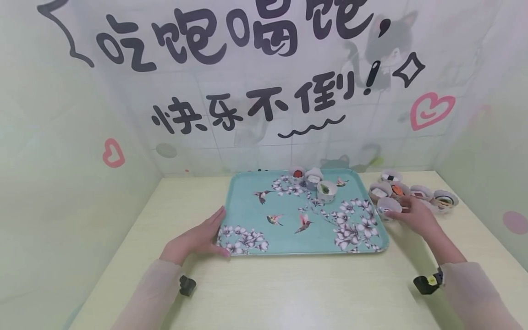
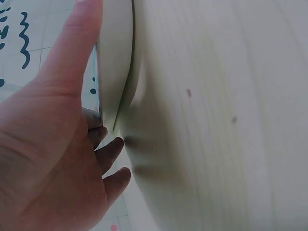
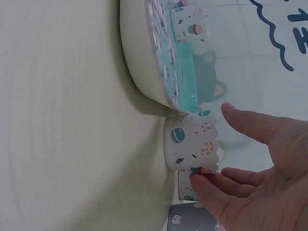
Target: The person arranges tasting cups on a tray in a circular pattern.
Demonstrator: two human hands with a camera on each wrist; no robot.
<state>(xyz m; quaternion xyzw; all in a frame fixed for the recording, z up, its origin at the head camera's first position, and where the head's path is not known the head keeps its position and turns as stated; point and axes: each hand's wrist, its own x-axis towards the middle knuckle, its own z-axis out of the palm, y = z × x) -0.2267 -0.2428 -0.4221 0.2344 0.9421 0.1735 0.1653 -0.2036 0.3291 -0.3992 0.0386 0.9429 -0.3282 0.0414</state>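
My left hand rests against the left side of the turquoise tray, thumb at its front edge and fingers spread along the side. Just off the tray's right edge stands an upright white paper cup with small printed pictures. At that cup is my right hand; in the right wrist view one fingertip meets its side near the scalloped rim, while the thumb stands apart from it. The contents of this cup are too small to tell.
Three filled cups stand at the tray's back: one with something red, one with something white, one with something green. Several more cups cluster right of the tray, among them an orange-filled one and one at far right.
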